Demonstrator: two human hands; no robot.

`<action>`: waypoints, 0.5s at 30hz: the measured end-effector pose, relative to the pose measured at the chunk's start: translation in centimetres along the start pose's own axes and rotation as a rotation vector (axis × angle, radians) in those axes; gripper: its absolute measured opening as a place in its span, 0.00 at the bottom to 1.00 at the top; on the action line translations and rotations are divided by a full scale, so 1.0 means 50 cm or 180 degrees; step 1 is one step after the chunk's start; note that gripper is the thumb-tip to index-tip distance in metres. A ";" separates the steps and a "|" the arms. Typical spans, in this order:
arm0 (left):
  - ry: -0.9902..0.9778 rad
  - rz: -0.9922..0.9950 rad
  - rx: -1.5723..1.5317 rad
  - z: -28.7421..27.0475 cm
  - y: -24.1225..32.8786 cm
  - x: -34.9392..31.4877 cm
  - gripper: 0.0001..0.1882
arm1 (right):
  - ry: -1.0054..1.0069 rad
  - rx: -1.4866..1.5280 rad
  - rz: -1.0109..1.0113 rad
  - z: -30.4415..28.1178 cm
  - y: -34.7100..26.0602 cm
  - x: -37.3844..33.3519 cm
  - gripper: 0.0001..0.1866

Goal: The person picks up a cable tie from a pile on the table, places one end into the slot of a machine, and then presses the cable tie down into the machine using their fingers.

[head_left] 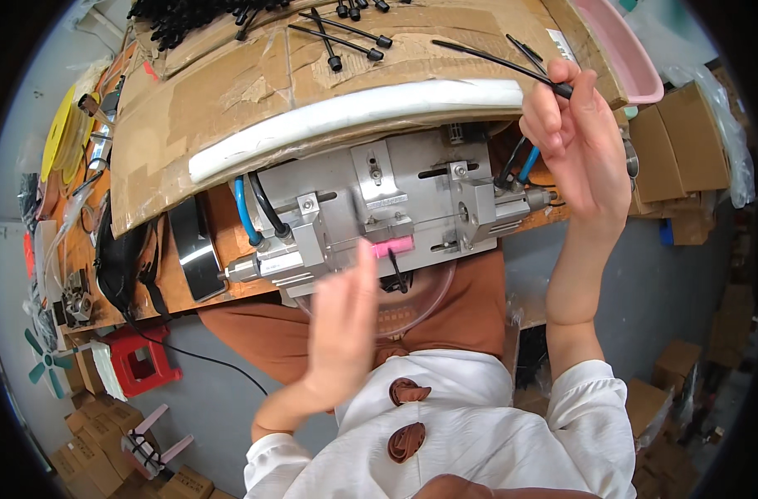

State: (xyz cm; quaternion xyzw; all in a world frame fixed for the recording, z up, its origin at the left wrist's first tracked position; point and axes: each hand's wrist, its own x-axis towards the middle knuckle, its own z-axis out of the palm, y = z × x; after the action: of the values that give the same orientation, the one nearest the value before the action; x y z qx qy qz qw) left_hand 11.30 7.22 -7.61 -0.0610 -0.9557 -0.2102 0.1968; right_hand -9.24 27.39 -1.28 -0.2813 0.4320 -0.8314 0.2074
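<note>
Up at the right, my right hand (580, 137) pinches the thicker capped end of a thin black stick (495, 60), whose shaft points left over the cardboard. My left hand (344, 320) is smeared by motion in front of a metal clamping fixture (412, 175), and its fingers cannot be made out clearly. Just beyond its fingertips a pink cylinder (393, 246) lies at the fixture's front edge. A short black piece (397, 273) hangs below the pink cylinder.
Several loose black sticks (346, 37) lie on the cardboard sheet (221, 91) behind a white padded strip (354, 121). A pink tray (624, 50) stands at the far right. At left are a dark phone-like slab (198, 249) and, below, a red stool (146, 362).
</note>
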 end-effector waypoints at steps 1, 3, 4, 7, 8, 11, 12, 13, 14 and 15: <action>-0.0123 0.0095 -0.0091 0.030 0.012 -0.021 0.36 | 0.0098 -0.0138 -0.0037 -0.001 0.005 -0.005 0.19; -0.0302 -0.0142 0.0007 0.067 0.037 -0.030 0.35 | 0.0209 -0.0287 -0.0067 0.003 0.006 -0.016 0.20; -0.0426 -0.0164 0.0158 0.078 0.038 -0.032 0.36 | 0.0348 -0.0413 -0.0191 0.010 0.008 -0.020 0.19; -0.0604 -0.0172 0.0191 0.091 0.046 -0.024 0.37 | 0.0466 -0.0718 -0.0429 0.010 0.008 -0.037 0.17; -0.0608 -0.0168 0.0248 0.094 0.044 -0.023 0.37 | 0.0457 -0.0890 -0.0512 0.010 0.011 -0.046 0.15; -0.0591 -0.0131 0.0355 0.090 0.040 -0.015 0.37 | 0.0788 -0.1617 -0.0837 0.028 0.028 -0.071 0.12; -0.0599 -0.0145 0.0365 0.086 0.038 -0.016 0.37 | 0.1010 -0.1963 -0.0830 0.047 0.037 -0.085 0.10; -0.0668 -0.0149 0.0374 0.080 0.036 -0.015 0.37 | 0.1203 -0.2229 -0.0794 0.071 0.054 -0.102 0.11; -0.0731 -0.0139 0.0373 0.070 0.035 -0.012 0.36 | 0.1146 -0.2588 -0.0878 0.077 0.076 -0.126 0.13; -0.0734 -0.0126 0.0370 0.060 0.031 0.003 0.36 | 0.0976 -0.3008 -0.0970 0.076 0.106 -0.155 0.16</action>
State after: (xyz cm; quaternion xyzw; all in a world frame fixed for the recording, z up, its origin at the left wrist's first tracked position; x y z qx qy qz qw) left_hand 10.43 9.89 -9.46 -0.0543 -0.9836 -0.1498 0.0845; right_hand -0.38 26.83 -6.17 -0.2789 0.7398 -0.5981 -0.1313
